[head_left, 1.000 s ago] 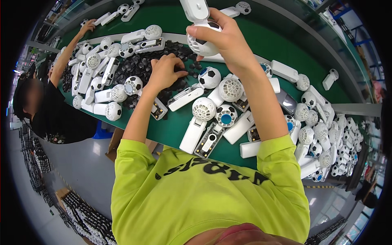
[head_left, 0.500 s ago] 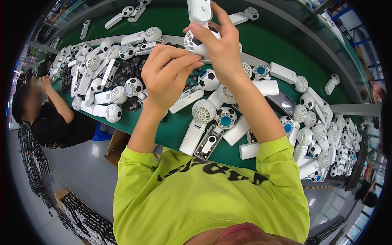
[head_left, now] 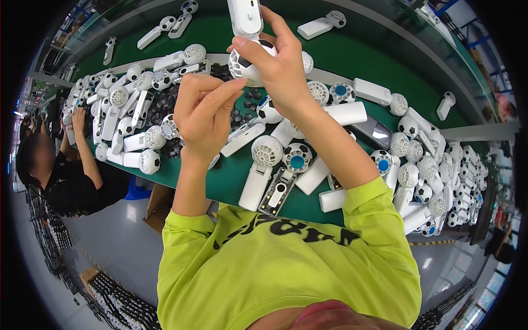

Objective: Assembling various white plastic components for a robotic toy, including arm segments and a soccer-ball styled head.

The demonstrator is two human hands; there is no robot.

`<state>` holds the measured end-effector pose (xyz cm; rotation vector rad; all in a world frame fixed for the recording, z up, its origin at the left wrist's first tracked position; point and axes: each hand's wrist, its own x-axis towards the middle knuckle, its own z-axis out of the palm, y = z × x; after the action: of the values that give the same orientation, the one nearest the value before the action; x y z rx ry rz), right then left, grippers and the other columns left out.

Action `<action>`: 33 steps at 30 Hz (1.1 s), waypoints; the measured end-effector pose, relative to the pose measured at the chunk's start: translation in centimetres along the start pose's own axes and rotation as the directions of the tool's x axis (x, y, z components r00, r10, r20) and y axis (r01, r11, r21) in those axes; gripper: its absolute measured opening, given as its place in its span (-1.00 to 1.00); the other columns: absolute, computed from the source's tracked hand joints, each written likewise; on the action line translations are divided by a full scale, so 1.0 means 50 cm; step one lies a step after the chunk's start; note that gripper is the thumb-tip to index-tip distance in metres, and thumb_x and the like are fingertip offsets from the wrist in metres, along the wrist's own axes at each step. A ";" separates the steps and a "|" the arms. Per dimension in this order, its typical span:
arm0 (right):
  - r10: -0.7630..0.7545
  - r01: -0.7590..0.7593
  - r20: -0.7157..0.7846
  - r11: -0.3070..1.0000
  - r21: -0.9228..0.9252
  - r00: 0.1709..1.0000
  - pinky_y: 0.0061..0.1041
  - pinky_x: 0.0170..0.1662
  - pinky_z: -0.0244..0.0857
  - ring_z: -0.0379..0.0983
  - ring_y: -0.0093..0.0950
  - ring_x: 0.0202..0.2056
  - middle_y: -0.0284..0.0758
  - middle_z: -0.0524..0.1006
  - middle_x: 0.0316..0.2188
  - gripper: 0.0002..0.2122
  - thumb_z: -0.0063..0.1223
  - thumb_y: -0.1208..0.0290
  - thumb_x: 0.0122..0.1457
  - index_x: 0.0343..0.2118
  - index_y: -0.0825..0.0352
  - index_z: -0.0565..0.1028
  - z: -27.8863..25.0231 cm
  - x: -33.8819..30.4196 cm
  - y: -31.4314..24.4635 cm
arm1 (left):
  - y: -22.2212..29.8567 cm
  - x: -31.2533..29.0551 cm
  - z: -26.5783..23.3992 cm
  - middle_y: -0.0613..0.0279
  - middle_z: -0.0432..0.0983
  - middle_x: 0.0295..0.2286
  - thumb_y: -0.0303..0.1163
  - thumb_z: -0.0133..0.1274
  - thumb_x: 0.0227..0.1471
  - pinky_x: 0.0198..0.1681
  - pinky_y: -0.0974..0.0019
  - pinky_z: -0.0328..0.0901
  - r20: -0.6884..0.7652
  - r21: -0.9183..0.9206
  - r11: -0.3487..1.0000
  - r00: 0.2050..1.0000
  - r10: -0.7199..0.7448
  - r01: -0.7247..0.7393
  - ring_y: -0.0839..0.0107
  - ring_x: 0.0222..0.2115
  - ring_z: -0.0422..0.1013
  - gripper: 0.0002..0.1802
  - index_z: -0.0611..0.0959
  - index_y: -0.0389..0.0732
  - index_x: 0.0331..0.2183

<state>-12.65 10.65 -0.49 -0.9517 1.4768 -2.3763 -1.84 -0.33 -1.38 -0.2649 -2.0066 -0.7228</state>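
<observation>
Sitting between both hands (head_left: 204, 113) (head_left: 285, 74), right-gripped: white ball-ended device (head_left: 245, 21).

Green worktop (head_left: 223, 190) sweeping left to right here, and a second green surface (head_left: 379, 60) lying beyond it on the far side! In from the right cuts a grey metal beam (head_left: 478, 132), blue framing (head_left: 446, 7) at far right, pale panes (head_left: 498, 285) bright near right. Below, glossy grey floor (head_left: 124, 239) catches white glints; blue stool (head_left: 136, 191) left, yellow-and-black striped tape (head_left: 434, 243) right.
</observation>
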 end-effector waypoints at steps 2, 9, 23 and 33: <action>0.075 -0.075 0.010 0.997 0.004 0.997 -0.57 -0.14 0.32 0.41 -0.58 -0.19 -0.25 0.47 -0.15 -0.37 0.15 0.40 0.16 0.23 0.46 0.13 0.010 -0.003 -0.029 | -0.004 0.013 0.005 0.22 0.50 -0.52 -0.61 0.31 -0.23 -0.50 0.37 0.27 -0.012 0.058 0.985 0.986 0.165 -0.164 0.35 -0.51 0.38 -0.72 0.69 -0.26 -0.34; -0.014 0.013 -0.015 1.000 -0.018 1.000 -0.57 -0.16 0.32 0.42 -0.58 -0.23 -0.25 0.48 -0.19 -0.37 0.16 0.39 0.15 0.23 0.46 0.14 0.010 0.003 -0.020 | 0.025 0.013 0.004 0.26 0.54 -0.55 -0.60 0.37 -0.38 -0.51 0.40 0.26 -0.102 -0.095 0.993 0.992 -0.080 0.070 0.34 -0.51 0.37 -0.72 0.69 -0.26 -0.46; -0.661 0.715 0.274 0.632 -0.300 0.699 -0.59 -0.18 0.30 0.41 -0.58 -0.24 -0.22 0.49 -0.22 -0.33 0.15 0.41 0.12 0.25 0.45 0.10 -0.001 0.012 -0.006 | 0.042 0.038 -0.025 0.38 0.55 -0.59 -0.58 0.39 -0.44 -0.63 0.41 0.12 0.100 0.057 0.987 0.982 -0.158 0.152 0.46 -0.56 0.32 -0.76 0.66 -0.19 -0.58; -0.263 0.268 0.052 0.954 -0.138 0.963 -0.56 -0.15 0.31 0.42 -0.54 -0.22 -0.20 0.48 -0.20 -0.32 0.14 0.38 0.13 0.26 0.46 0.08 0.034 -0.023 -0.059 | 0.050 0.043 -0.034 0.34 0.56 -0.52 -0.57 0.39 -0.42 -0.60 0.44 0.19 0.145 0.103 0.975 0.967 -0.208 0.194 0.48 -0.54 0.36 -0.71 0.65 -0.21 -0.50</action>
<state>-10.22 11.35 2.07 -1.2930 1.6173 -2.4433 -0.60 0.46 2.04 -0.0663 -2.2308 -0.7570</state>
